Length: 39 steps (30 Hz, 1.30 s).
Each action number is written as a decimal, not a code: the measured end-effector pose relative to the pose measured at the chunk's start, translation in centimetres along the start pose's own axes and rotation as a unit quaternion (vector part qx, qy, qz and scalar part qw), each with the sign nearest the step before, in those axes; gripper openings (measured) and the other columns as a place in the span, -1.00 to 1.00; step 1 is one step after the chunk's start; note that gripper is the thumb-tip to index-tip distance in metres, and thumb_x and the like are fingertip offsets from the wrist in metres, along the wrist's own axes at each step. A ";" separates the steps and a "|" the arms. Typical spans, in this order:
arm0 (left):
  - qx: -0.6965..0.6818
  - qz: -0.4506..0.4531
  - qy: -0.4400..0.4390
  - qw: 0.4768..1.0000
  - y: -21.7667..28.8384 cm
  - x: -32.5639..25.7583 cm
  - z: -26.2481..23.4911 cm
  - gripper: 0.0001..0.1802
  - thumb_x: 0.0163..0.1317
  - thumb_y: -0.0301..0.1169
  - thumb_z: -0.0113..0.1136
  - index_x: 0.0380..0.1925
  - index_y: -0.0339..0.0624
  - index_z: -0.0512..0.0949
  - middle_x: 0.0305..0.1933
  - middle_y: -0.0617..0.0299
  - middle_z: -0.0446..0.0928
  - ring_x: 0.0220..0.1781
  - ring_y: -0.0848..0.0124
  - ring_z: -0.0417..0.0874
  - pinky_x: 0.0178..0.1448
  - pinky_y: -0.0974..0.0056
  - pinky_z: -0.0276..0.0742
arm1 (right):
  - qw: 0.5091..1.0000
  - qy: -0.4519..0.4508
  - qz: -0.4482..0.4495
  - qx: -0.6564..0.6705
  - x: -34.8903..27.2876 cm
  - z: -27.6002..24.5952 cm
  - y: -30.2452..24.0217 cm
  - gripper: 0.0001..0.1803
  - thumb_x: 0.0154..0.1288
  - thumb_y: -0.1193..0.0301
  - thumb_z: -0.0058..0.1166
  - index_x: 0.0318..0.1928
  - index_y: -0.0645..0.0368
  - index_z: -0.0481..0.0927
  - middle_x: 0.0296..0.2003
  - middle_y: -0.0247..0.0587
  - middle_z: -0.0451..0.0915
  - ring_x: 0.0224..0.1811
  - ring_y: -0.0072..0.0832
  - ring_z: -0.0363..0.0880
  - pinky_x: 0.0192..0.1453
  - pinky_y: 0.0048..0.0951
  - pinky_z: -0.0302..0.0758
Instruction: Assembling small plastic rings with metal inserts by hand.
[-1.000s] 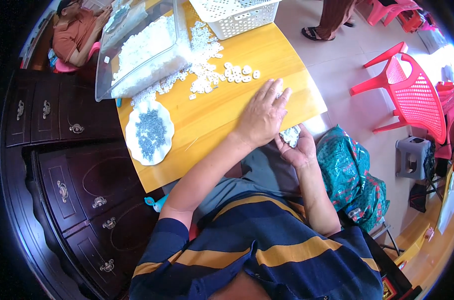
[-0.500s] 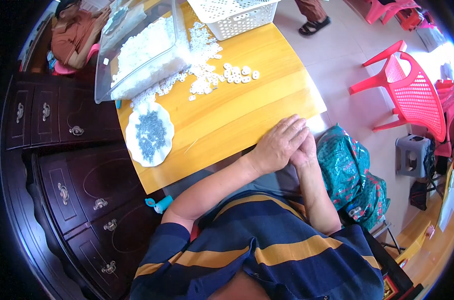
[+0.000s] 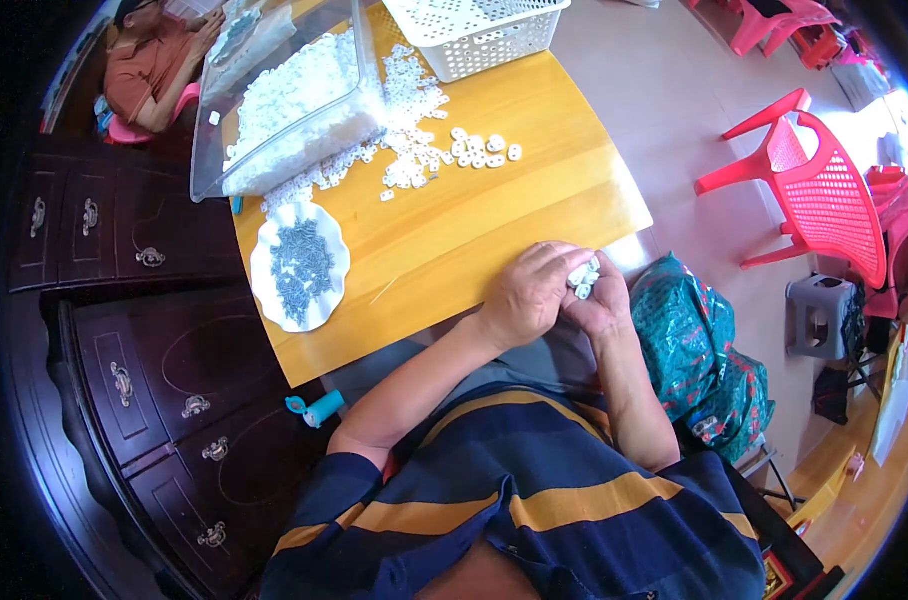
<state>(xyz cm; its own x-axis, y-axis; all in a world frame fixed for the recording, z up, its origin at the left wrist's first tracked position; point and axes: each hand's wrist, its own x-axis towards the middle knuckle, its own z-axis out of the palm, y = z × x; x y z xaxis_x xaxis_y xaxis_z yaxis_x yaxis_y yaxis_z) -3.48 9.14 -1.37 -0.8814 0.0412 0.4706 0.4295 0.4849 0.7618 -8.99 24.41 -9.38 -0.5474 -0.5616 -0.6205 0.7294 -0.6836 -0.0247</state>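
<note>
Just one cam, a head-worn left fisheye looking down past the near striped polo shirt (image 3: 594, 498), fairly close over the left hand (image 3: 529, 297) and right hand (image 3: 606, 305).

You are in a home-style room, indicated by the dark wooden cabinet (image 3: 164, 370), red plastic chair (image 3: 839, 195) and tiled floor (image 3: 664, 120).

white pieces (image 3: 583, 280), yellow table (image 3: 444, 235), striped shirt (image 3: 544, 465)

Right hand (image 3: 604, 308) cups white pieces (image 3: 583, 280); left hand (image 3: 527, 295) against it; plate (image 3: 262, 272) of dark pins (image 3: 302, 262) on table (image 3: 474, 225)
</note>
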 end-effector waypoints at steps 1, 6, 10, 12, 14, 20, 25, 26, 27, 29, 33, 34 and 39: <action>-0.013 -0.024 0.010 1.000 0.3 0.1 -0.5 -0.67 0.32 -0.62 0.02 0.05 -0.32 0.58 -0.05 -0.07 0.65 0.01 0.04 0.68 0.11 0.13 0.60 | 1.000 -0.001 -0.003 -0.018 0.1 0.1 -0.1 -0.75 0.51 0.30 -0.04 0.00 0.16 0.59 -0.16 -0.22 0.71 -0.11 -0.31 0.71 0.01 -0.21 0.69; -0.031 -0.060 0.029 0.997 -0.6 -0.5 -2.2 -0.74 0.40 -0.58 0.02 0.01 -0.33 0.61 -0.14 -0.01 0.68 -0.08 0.13 0.72 0.05 0.20 0.61 | 0.999 0.044 0.008 0.000 -0.9 -0.2 -0.7 -0.74 0.53 0.27 -0.06 -0.01 0.12 0.60 -0.15 -0.25 0.73 -0.13 -0.30 0.72 -0.01 -0.26 0.70; -0.049 -0.099 0.059 0.992 -1.0 -1.6 -3.9 -0.74 0.41 -0.59 0.03 0.02 -0.33 0.61 -0.15 0.02 0.70 -0.10 0.23 0.74 0.04 0.25 0.63 | 0.999 0.040 0.005 0.027 -3.8 0.4 -0.3 -0.77 0.52 0.29 -0.05 -0.12 0.13 0.63 -0.14 -0.19 0.73 -0.11 -0.29 0.72 0.00 -0.25 0.70; -0.067 -0.119 0.067 0.988 -0.9 -2.1 -4.6 -0.74 0.40 -0.59 0.01 0.01 -0.34 0.60 -0.19 -0.01 0.68 -0.13 0.18 0.73 0.00 0.22 0.64 | 0.998 0.047 0.017 0.038 -5.4 0.0 -0.6 -0.76 0.52 0.31 -0.07 -0.13 0.15 0.62 -0.12 -0.14 0.73 -0.11 -0.26 0.72 0.02 -0.22 0.70; -0.077 -0.122 0.084 0.986 -0.7 -2.3 -4.9 -0.74 0.41 -0.58 0.03 0.02 -0.33 0.61 -0.19 0.02 0.69 -0.12 0.22 0.73 0.01 0.23 0.64 | 0.998 0.043 0.010 0.035 -6.8 0.5 -0.6 -0.76 0.53 0.30 -0.07 -0.12 0.16 0.62 -0.11 -0.12 0.73 -0.11 -0.24 0.72 0.01 -0.20 0.70; -0.066 -0.131 0.069 0.987 -0.7 -2.9 -5.5 -0.77 0.41 -0.57 0.06 -0.01 -0.29 0.62 -0.20 0.07 0.69 -0.13 0.27 0.74 0.00 0.26 0.63 | 0.998 0.005 -0.065 -0.001 -5.9 10.8 -1.1 -0.70 0.58 0.36 -0.24 -0.08 0.26 0.56 -0.15 -0.07 0.65 0.06 -0.17 0.63 0.18 -0.11 0.66; -0.082 -0.118 0.081 0.986 -0.8 -2.9 -5.1 -0.78 0.40 -0.56 0.07 -0.03 -0.29 0.62 -0.21 0.04 0.69 -0.14 0.22 0.74 -0.03 0.24 0.63 | 0.955 -0.183 -0.141 -0.186 1.9 30.0 -5.0 -0.53 0.61 0.30 -0.27 0.27 0.46 0.31 0.20 0.24 0.43 0.28 0.08 0.44 0.40 0.20 0.41; -0.067 -0.101 0.076 0.990 -0.8 -2.7 -5.0 -0.79 0.39 -0.56 0.08 -0.04 -0.30 0.62 -0.21 0.04 0.69 -0.14 0.20 0.74 -0.03 0.23 0.64 | 0.910 -0.194 -0.236 -0.281 4.1 32.8 -5.8 -0.47 0.60 0.22 -0.22 0.31 0.44 0.29 0.22 0.19 0.42 0.23 0.01 0.45 0.38 0.15 0.37; -0.068 -0.100 0.080 0.989 -0.8 -2.7 -4.9 -0.79 0.39 -0.56 0.08 -0.04 -0.30 0.62 -0.21 0.04 0.69 -0.14 0.20 0.74 -0.03 0.23 0.64 | 0.885 -0.178 -0.282 -0.324 5.9 34.2 -5.7 -0.47 0.59 0.18 -0.18 0.28 0.41 0.33 0.17 0.13 0.45 0.19 -0.05 0.45 0.38 0.09 0.34; -0.039 -0.078 0.088 0.992 -0.7 -2.5 -4.9 -0.81 0.35 -0.54 0.08 -0.09 -0.29 0.60 -0.26 0.02 0.66 -0.19 0.07 0.69 -0.08 0.11 0.62 | 0.816 -0.091 -0.389 -0.418 8.5 34.9 -5.1 -0.43 0.51 0.05 -0.04 0.22 0.29 0.42 0.10 -0.08 0.51 0.13 -0.21 0.43 0.39 -0.09 0.25; -0.042 -0.079 0.094 0.992 -1.1 -2.9 -5.0 -0.81 0.33 -0.54 0.09 -0.10 -0.31 0.60 -0.24 0.01 0.66 -0.18 0.05 0.69 -0.08 0.10 0.62 | 0.586 -0.123 -0.561 -0.572 9.4 27.7 -2.3 -0.49 0.52 0.09 -0.01 0.19 0.28 0.56 0.09 -0.15 0.61 0.16 -0.41 0.50 0.35 -0.31 0.32; -0.046 -0.082 0.098 0.991 -1.1 -3.0 -4.9 -0.81 0.33 -0.54 0.09 -0.10 -0.31 0.60 -0.24 0.01 0.66 -0.18 0.05 0.69 -0.08 0.10 0.62 | 0.523 -0.099 -0.605 -0.593 9.3 25.7 -1.3 -0.52 0.55 0.15 -0.05 0.19 0.31 0.56 0.09 -0.12 0.63 0.18 -0.39 0.53 0.35 -0.32 0.35; -0.049 -0.082 0.099 0.990 -1.4 -3.2 -5.2 -0.78 0.30 -0.55 0.10 -0.10 -0.32 0.62 -0.22 -0.01 0.68 -0.16 0.05 0.70 -0.06 0.09 0.61 | 0.384 -0.158 -0.496 -0.762 8.3 18.3 1.2 -0.58 0.59 0.27 -0.12 0.25 0.29 0.51 0.15 0.14 0.58 0.19 -0.04 0.57 0.26 -0.20 0.48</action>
<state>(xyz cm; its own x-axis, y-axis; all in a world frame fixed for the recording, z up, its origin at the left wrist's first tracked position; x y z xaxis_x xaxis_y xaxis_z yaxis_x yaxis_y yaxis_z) -0.25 3.82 -1.63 -0.8892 -0.2081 0.4075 0.3094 0.3826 0.8705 -20.17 10.39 -0.22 -0.7131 -0.5703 0.4077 -0.6421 0.2978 -0.7064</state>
